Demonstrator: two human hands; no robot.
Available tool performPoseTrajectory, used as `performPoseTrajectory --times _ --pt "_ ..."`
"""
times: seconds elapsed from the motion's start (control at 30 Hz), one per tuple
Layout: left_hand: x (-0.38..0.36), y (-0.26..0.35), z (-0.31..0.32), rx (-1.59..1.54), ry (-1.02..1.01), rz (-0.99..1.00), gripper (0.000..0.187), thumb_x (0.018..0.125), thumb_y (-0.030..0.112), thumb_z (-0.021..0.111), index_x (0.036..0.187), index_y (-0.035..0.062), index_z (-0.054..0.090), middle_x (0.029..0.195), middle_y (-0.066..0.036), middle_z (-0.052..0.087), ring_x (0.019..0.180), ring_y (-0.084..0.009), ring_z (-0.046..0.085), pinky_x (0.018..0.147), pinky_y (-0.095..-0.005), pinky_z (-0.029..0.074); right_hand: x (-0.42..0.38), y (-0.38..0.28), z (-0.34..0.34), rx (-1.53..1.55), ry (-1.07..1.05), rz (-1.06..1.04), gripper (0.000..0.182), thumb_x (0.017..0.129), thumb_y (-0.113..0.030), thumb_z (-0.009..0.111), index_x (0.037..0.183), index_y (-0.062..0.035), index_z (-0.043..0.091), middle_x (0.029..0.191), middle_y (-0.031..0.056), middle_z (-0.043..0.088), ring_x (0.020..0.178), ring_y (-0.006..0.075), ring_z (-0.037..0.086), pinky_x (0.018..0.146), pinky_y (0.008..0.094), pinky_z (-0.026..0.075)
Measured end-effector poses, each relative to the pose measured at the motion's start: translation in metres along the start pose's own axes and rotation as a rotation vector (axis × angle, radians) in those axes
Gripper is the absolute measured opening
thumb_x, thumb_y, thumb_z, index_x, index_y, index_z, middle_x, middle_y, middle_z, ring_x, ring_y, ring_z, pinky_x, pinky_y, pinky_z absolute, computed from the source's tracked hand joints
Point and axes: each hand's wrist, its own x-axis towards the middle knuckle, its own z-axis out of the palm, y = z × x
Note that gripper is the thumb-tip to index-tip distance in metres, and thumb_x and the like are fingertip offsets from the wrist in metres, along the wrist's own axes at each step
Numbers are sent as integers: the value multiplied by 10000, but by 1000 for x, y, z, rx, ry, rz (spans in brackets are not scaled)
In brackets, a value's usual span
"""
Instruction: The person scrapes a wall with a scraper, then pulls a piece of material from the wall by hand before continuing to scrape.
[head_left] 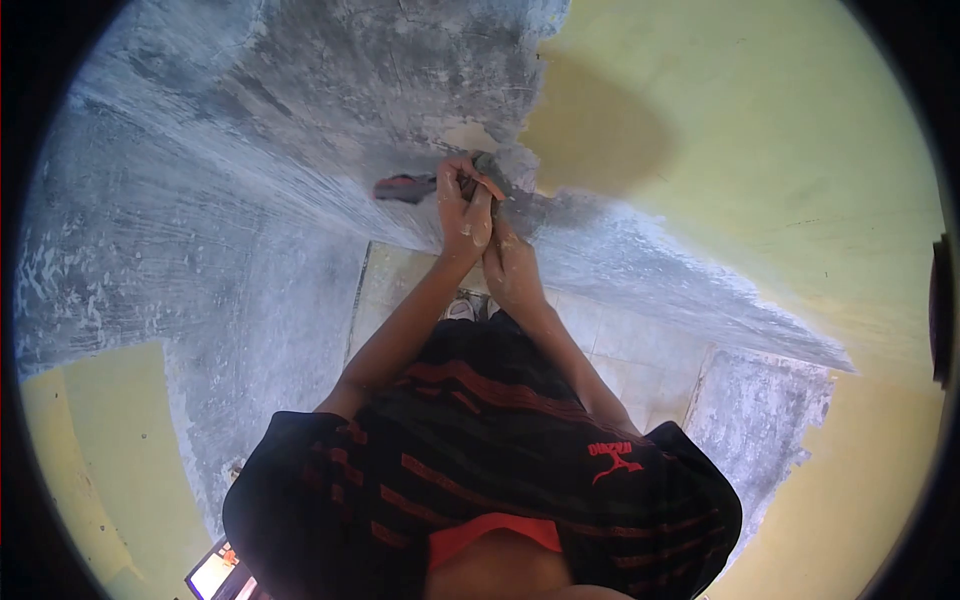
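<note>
My left hand (pixel 466 222), dusted with pale flecks, is closed with bent fingers around a dark grey-green hand tool (pixel 489 168). The tool lies against the wall at the border between bare grey plaster (pixel 380 90) and yellow paint (pixel 740 110). Close beside it, my right hand (pixel 515 272) is also closed, its fingers reaching up to the lower end of the tool; I cannot tell the tool's exact kind. A dark, flat piece with a reddish middle (pixel 405 188) shows just left of my left hand. White specks cover both hands.
A second wall with scraped grey plaster (pixel 150 240) meets this one at a corner on the left. Below are pale floor tiles (pixel 620 355) and my shoe (pixel 461 309). A lit screen (pixel 210 575) stands at bottom left. A dark object (pixel 940 310) sits at the right edge.
</note>
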Motion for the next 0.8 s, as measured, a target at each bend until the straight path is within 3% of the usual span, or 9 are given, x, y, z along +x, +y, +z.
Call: performPoseTrajectory --times 0.07,0.13,0.2,0.27,0.37,0.5,0.57,0.67,0.8 --pt "7 -2 0 60 66 -42 136 993 43 550 1087 75 457 905 -19 448 704 -73 399 675 -216 363 -6 -18 -23 40 -63 97 425 1050 -151 566 1444 3 524 737 142 544 655 174 543 624 357 463" --pt "12 -4 -5 149 -51 134 170 966 -11 553 1080 69 456 900 -42 458 684 -78 435 650 -221 386 -23 -15 -36 82 -130 200 428 1049 -147 569 1447 1 523 735 116 553 648 156 541 616 348 465" --pt "18 -2 1 285 -110 204 194 945 -40 560 1064 65 448 897 -42 459 674 -82 453 639 -235 402 -45 13 -34 332 -66 507 385 1054 -158 565 1405 0 559 728 34 543 602 93 499 554 282 431" --pt "21 2 17 417 -175 274 219 924 -70 566 1048 60 441 894 -42 459 663 -85 471 629 -249 419 -51 19 -39 453 -6 592 386 1058 -174 562 1404 -2 558 731 3 529 571 64 470 510 257 392" --pt "20 -3 46 -213 132 -218 338 828 -55 724 1069 76 529 955 -30 525 809 -130 543 699 -298 471 -48 14 -52 603 78 734 398 1063 -200 553 1406 1 545 728 -23 514 505 38 428 434 229 328" --pt "14 -15 47 -20 154 -377 202 952 87 708 1051 46 537 952 -43 545 841 -135 566 701 -352 469 -48 20 -55 702 143 826 412 1059 -221 555 1400 8 517 710 -16 513 426 59 406 372 246 291" --pt "21 -13 37 -402 88 -1255 368 957 290 791 1145 52 582 1041 -72 616 964 -199 610 825 -434 538 -47 24 -51 706 171 828 381 1059 -210 566 1378 -5 534 718 -15 519 427 58 413 368 246 303" --pt "7 -27 43 -863 76 -1344 449 937 402 798 1199 78 630 1108 -75 667 1041 -235 657 942 -448 597 -48 31 -52 707 196 843 329 1055 -197 580 1333 -22 562 720 -16 525 427 59 421 365 247 316" --pt "-16 -70 33 -891 150 -1168 433 956 409 761 1208 81 635 1088 -54 683 1094 -218 673 1019 -427 617 -58 45 -57 685 197 830 379 1050 -220 570 1355 1 537 693 -14 516 434 56 428 368 248 292"
